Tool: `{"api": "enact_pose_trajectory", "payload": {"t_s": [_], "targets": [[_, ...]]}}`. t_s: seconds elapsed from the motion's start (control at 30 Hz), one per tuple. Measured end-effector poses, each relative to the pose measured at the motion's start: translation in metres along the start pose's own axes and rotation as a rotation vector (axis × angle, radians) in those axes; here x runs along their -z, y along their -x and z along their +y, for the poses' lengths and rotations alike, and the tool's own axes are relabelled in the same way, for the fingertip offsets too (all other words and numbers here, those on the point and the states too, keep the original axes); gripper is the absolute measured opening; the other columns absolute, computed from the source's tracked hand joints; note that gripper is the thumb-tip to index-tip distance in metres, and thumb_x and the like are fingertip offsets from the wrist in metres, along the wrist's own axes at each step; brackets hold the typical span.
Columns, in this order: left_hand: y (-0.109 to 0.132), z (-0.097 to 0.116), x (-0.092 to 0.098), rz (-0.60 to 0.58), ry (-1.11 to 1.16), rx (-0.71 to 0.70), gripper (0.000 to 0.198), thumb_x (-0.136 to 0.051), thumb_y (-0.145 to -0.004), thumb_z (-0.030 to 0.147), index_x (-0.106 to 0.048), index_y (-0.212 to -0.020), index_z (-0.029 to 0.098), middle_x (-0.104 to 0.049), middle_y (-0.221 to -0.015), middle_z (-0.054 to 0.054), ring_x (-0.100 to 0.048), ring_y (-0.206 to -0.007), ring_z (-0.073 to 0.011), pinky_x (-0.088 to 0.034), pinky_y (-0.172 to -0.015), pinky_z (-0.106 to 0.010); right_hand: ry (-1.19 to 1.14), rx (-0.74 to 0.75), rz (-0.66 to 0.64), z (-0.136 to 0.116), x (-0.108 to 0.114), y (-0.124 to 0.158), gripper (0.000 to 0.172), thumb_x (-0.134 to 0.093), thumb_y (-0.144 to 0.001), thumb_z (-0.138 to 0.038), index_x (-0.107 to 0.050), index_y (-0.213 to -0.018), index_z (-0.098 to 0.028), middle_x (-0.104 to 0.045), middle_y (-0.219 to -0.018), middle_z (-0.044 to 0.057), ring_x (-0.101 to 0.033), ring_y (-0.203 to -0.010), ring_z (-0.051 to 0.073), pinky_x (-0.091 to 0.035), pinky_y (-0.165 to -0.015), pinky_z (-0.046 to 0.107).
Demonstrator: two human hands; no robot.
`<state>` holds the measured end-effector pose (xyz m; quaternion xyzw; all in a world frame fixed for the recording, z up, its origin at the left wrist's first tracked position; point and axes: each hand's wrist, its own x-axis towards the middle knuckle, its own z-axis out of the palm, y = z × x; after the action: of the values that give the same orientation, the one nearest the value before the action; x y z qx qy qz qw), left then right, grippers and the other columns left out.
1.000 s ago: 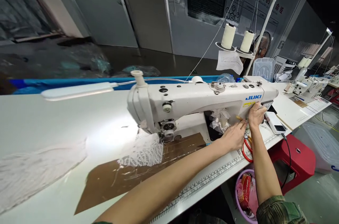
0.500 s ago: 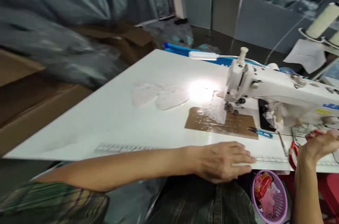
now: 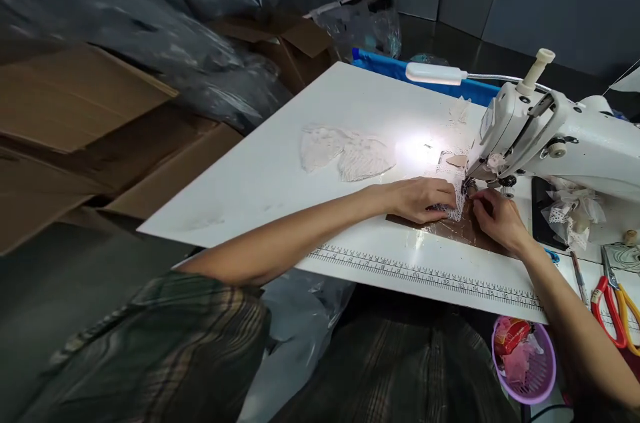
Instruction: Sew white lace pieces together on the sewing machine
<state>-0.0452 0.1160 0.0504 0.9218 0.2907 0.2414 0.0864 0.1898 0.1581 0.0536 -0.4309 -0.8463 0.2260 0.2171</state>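
A white sewing machine [image 3: 580, 136] stands on the right of the white table [image 3: 250, 176], its needle area lit by a lamp [image 3: 435, 73]. White lace [image 3: 456, 206] lies just left of the presser foot. My left hand [image 3: 425, 201] rests on this lace with bent fingers closed on its edge. Close to the foot's right side is my right hand [image 3: 500, 219], thumb and forefinger nearly together; whatever they pinch is too small to make out. Beneath both hands is a brown plate [image 3: 463, 234], partly covered. Two flat white lace pieces [image 3: 367, 157] lie farther left.
A ruler strip [image 3: 425, 277] runs along the front edge. Red-handled scissors [image 3: 607, 306], a thin brown-handled tool [image 3: 579, 276] and bunched lace [image 3: 575, 213] are at right. A purple basket [image 3: 543, 379] with scraps sits below; cardboard boxes [image 3: 85, 96] stand at left.
My left hand has gone from the table's front edge up to the lace by the needle. My right hand has moved left from near the scissors to the presser foot. The view has shifted.
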Motion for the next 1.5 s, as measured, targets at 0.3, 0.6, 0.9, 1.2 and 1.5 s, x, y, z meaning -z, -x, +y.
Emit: {"api": "enact_pose_trajectory", "payload": {"t_s": [0.3,0.6,0.9,1.2,1.5], "targets": [[0.001,0.005,-0.005,-0.019,-0.142,0.046,0.024,-0.051,-0.099,0.022,-0.074,-0.091,0.020,-0.075,-0.098,-0.005,-0.065,-0.082,-0.0148,-0.049,-0.078,-0.030,0.040,0.018,0.088,0.008,-0.012,0.000,0.027,-0.052,-0.083,-0.037,-0.072,-0.097,-0.025,-0.072,-0.089,0.007,-0.063,-0.077,0.024,-0.048,-0.068,0.035],[0.002,0.010,-0.015,0.091,-0.253,0.046,0.029,-0.048,-0.102,0.024,-0.073,-0.088,0.020,-0.075,-0.095,-0.004,-0.063,-0.078,-0.0138,-0.043,-0.085,-0.035,0.082,0.070,0.081,0.008,-0.011,0.003,0.029,-0.050,-0.086,-0.033,-0.073,-0.100,-0.023,-0.072,-0.093,0.009,-0.065,-0.081,0.025,-0.052,-0.070,0.038],[0.000,0.015,-0.010,-0.010,-0.309,0.000,0.028,-0.049,-0.099,0.026,-0.073,-0.084,0.020,-0.074,-0.093,-0.005,-0.061,-0.078,-0.0169,-0.044,-0.080,-0.035,0.278,0.420,-0.008,0.004,-0.002,0.011,0.032,-0.051,-0.090,-0.023,-0.078,-0.106,-0.025,-0.068,-0.101,0.006,-0.064,-0.077,0.015,-0.052,-0.063,0.024],[-0.007,0.012,-0.014,0.036,-0.335,-0.016,0.025,-0.053,-0.087,0.033,-0.071,-0.077,0.019,-0.071,-0.082,-0.006,-0.059,-0.075,-0.0203,-0.044,-0.085,-0.040,0.380,0.362,-0.041,0.003,-0.004,0.012,0.036,-0.049,-0.092,-0.024,-0.074,-0.118,-0.028,-0.066,-0.104,0.006,-0.064,-0.079,0.016,-0.050,-0.057,0.023],[-0.001,0.012,-0.014,0.028,-0.393,0.022,0.032,-0.050,-0.089,0.037,-0.073,-0.095,0.015,-0.072,-0.094,-0.010,-0.060,-0.077,-0.0224,-0.043,-0.080,-0.040,0.468,0.224,-0.091,0.001,-0.006,0.008,0.040,-0.047,-0.094,-0.028,-0.068,-0.127,-0.029,-0.066,-0.108,0.008,-0.062,-0.069,0.013,-0.042,-0.048,0.020]]}}
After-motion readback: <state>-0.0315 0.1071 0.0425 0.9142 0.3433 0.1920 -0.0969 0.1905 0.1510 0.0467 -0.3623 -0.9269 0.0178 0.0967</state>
